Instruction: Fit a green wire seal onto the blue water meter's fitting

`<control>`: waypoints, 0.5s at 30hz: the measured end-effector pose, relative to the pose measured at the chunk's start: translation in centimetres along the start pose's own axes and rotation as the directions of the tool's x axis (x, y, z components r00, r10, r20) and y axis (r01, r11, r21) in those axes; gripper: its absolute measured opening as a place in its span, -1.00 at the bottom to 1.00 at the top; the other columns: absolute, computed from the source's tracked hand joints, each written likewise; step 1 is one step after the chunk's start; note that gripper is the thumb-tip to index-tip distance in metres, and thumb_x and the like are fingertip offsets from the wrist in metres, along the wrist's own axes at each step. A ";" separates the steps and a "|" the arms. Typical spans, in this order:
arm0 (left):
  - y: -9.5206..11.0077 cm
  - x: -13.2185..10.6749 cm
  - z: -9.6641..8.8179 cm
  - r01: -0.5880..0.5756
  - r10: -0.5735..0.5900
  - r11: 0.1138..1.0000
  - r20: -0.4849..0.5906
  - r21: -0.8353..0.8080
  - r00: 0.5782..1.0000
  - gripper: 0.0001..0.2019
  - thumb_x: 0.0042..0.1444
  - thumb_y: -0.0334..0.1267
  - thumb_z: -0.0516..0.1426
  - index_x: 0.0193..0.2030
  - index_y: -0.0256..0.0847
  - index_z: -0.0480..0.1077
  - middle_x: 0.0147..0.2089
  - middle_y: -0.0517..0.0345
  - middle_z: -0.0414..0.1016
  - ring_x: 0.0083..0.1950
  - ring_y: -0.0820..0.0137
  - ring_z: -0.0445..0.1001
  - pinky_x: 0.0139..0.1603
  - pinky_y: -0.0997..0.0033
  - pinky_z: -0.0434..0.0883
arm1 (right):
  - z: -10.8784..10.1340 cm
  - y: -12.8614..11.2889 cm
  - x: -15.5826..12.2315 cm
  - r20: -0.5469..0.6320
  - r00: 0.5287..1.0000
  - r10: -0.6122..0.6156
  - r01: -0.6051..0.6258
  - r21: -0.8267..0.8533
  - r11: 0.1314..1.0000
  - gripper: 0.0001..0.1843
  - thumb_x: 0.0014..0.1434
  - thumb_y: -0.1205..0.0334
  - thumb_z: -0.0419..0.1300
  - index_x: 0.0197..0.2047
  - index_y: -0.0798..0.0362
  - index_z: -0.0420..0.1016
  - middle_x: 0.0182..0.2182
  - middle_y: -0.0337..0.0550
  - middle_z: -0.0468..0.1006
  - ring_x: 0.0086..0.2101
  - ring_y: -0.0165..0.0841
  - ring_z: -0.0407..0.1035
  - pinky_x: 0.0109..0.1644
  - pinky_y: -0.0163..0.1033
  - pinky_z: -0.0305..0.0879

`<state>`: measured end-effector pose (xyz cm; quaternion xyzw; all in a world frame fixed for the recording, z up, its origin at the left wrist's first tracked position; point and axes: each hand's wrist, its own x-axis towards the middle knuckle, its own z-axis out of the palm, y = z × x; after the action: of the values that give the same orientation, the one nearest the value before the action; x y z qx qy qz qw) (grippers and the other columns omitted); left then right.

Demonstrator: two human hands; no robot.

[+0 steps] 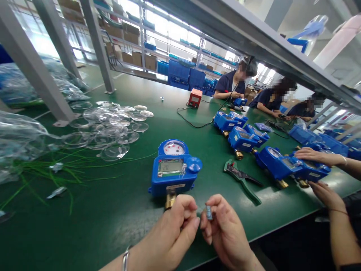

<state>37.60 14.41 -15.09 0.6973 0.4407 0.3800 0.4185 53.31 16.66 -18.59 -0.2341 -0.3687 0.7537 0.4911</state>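
Observation:
In front of me a blue water meter (170, 177) stands on the green table, with a round dial, a small digital display and a brass fitting (170, 201) towards me. My left hand (176, 229) is closed in a pinch just below the fitting; whatever is between its fingers is too small to make out. Close beside it, my right hand (222, 229) pinches a small light-blue see-through seal (209, 212) between thumb and fingers. The two hands' fingertips nearly meet. Green-handled wire strippers (242, 180) lie to the right of the meter.
Clear round covers (113, 124) are heaped at left, near green wires (70, 165) with small tags. More blue meters (242, 137) stand at right, where a co-worker's hands (321, 156) touch one. A red box (195, 98) and metal posts (98, 49) stand farther back.

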 end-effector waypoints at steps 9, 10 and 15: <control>0.3 0.1 -0.5 0.107 -0.105 0.994 0.101 -0.010 0.989 -0.91 0.23 -0.31 -0.06 -0.14 -0.12 0.06 -0.45 0.30 0.29 -0.44 0.48 0.29 -0.37 0.50 0.23 | -0.2 0.8 -0.2 0.064 0.998 0.004 0.002 -0.093 0.996 -0.67 0.18 -0.05 0.13 -0.17 0.05 0.32 -0.56 -0.31 0.39 -0.61 -0.57 0.19 -0.54 -0.46 0.08; 0.2 0.1 -0.6 0.112 -0.111 0.994 0.102 -0.005 0.989 -0.91 0.23 -0.30 -0.05 -0.14 -0.13 0.07 -0.45 0.30 0.29 -0.44 0.47 0.29 -0.36 0.50 0.23 | -0.3 0.8 -0.2 0.064 0.998 0.007 0.000 -0.107 0.994 -0.67 0.18 -0.05 0.14 -0.17 0.05 0.32 -0.56 -0.31 0.39 -0.61 -0.57 0.19 -0.54 -0.46 0.07; 0.1 0.3 -1.0 0.128 -0.126 0.991 0.071 -0.026 0.989 -0.91 0.20 -0.30 -0.03 -0.16 -0.13 0.10 -0.44 0.27 0.34 -0.43 0.46 0.31 -0.34 0.49 0.24 | -0.4 0.7 -0.2 0.063 0.998 0.014 -0.003 -0.170 0.985 -0.65 0.15 -0.06 0.15 -0.16 0.05 0.33 -0.51 -0.27 0.41 -0.58 -0.56 0.19 -0.52 -0.45 0.08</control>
<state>36.83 14.87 -14.62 0.6742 0.4636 0.3346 0.4675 53.34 16.45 -19.37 -0.2524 -0.4460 0.7288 0.4542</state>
